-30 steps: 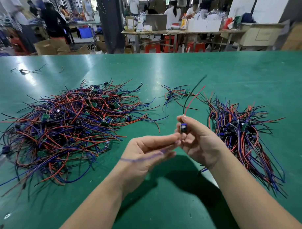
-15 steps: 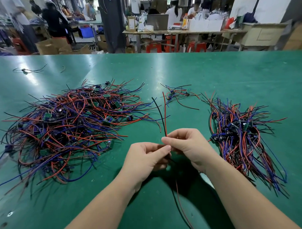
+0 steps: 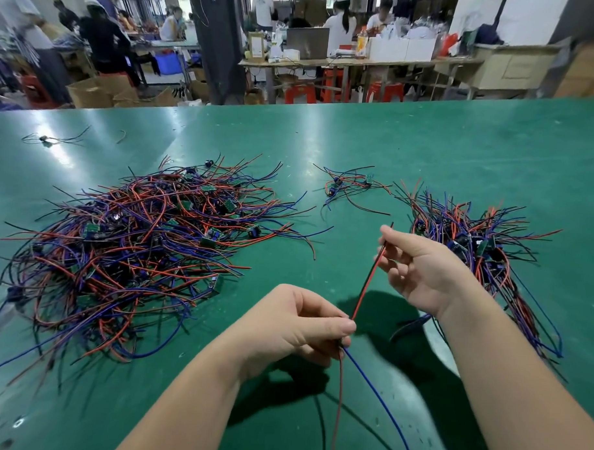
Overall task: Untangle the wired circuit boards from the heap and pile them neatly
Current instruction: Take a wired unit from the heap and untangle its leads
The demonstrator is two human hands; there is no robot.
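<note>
Head view. Half a second back the hands met fingertip to fingertip, right of the heap, with the wire ends poking up. They have since drawn apart, and the wires now run straight between them.

Left hand (image 3: 295, 329): just right of the heap's near edge, fingers curled, thumb and forefinger pinching the low end of the red-and-black wire pair (image 3: 367, 286). A blue wire (image 3: 377, 396) and a second red one trail from this grip toward the viewer. The board is not visible; cannot tell whether it sits inside the fist.

Right hand (image 3: 418, 266): farther right of the heap and higher, thumb and forefinger nipping the pair near its top tips, the other fingers loosely spread.

Heap (image 3: 136, 246): a tangled mass of wires and small green boards on the green counter (image 3: 426, 145). The sorted pile (image 3: 473, 251) lies well right of the heap, behind the right hand. A small cluster (image 3: 350, 188) sits right of the heap's far edge. Neither hand touches the heap, the pile or the cluster.
</note>
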